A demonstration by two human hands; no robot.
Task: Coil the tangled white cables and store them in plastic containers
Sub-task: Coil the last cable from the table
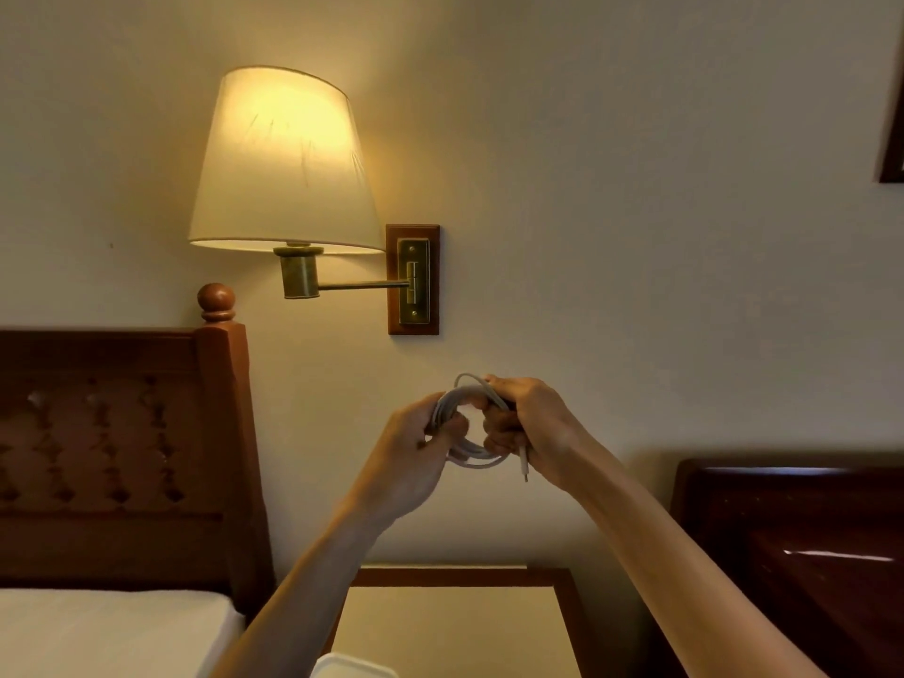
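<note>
Both my hands hold a white cable [470,455] wound into a small coil, raised in front of the wall. My left hand [420,447] grips the coil's left side with curled fingers. My right hand [528,423] grips its right side, and a short cable end with a plug [524,466] hangs down below that hand. At the bottom edge of the view, the corner of a white plastic container [353,666] shows between my forearms.
A bedside table [464,628] with a pale top and wooden rim stands below my hands. A wooden headboard [122,433] and white bed [98,633] are on the left, dark glossy furniture [802,545] on the right. A lit wall lamp [283,163] hangs above.
</note>
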